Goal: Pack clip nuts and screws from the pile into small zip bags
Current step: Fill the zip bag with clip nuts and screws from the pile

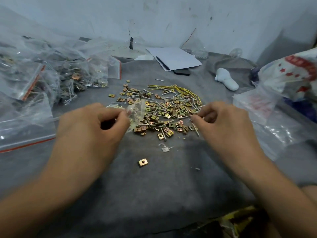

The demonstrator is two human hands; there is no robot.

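Grey cloth point(154, 194) covers the work surface and carries the loose pile of clip nuts and screws point(164, 109), which lies between the two hands and just beyond them. Left hand point(89, 127): thumb and fingers are curled and pinch the edge of a small clear zip bag point(137, 112), which hangs from the pinch towards the pile and overlaps its near-left edge. The bag appears to hold a few parts already, though the film is too blurred to be sure. Right hand point(223, 122): fingers are curled at the pile's right edge, fingertips closed on what looks like a screw point(194, 115); the pick itself is small and partly hidden.

One stray clip nut point(142, 162) lies apart from the pile, nearer the person than either grip. Filled zip bags point(56, 78) are heaped well to the outside of the left hand.

Risks from this position:
- The bag mouth is held at one point only, so it may close or fold as a part is offered, and the part would drop outside.
- A long screw carried across the pile may catch the film or tip out.
- The yellow wire point(181, 90) beyond the right fingertips could snag and drag parts.
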